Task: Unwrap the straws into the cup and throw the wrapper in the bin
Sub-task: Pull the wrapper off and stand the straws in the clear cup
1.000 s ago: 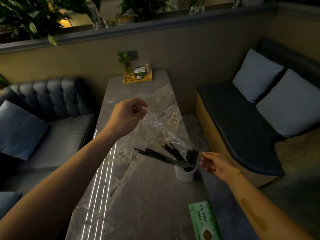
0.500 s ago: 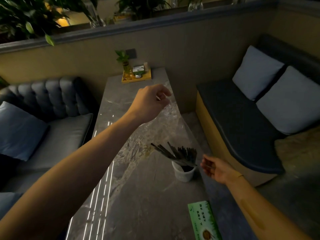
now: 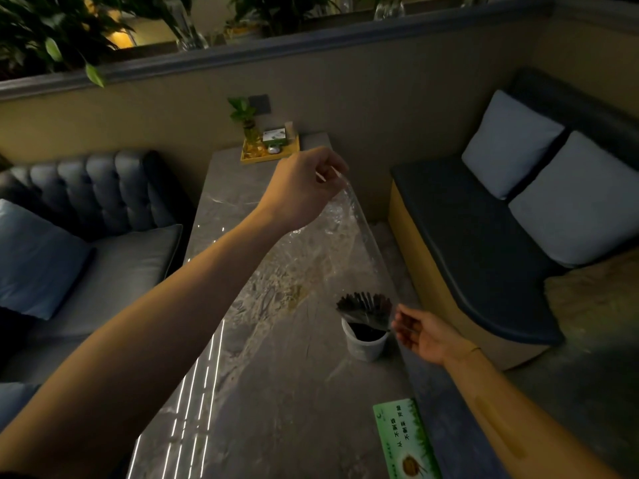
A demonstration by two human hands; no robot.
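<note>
My left hand [image 3: 304, 188] is raised over the table and pinches the top end of a long clear plastic wrapper [image 3: 349, 236]. The wrapper hangs down slantwise to a white cup [image 3: 366, 344] near the table's right edge. A bundle of dark straws [image 3: 366, 304] stands fanned out in the cup, its tops still inside the wrapper's lower end. Just right of the cup, my right hand [image 3: 423, 335] has its fingers loosely apart at the wrapper's bottom edge; whether it grips the plastic is unclear. No bin is in view.
The grey marble table [image 3: 276, 392] runs away from me to the wall. A yellow tray [image 3: 269, 152] with a small plant stands at its far end. A green card [image 3: 406, 444] lies at the near right edge. Sofas flank both sides.
My left hand has risen and moved right, pulling the wrapper upward. The straws have swung from slanting leftward to standing more upright in the cup. My right hand stays beside the cup.
</note>
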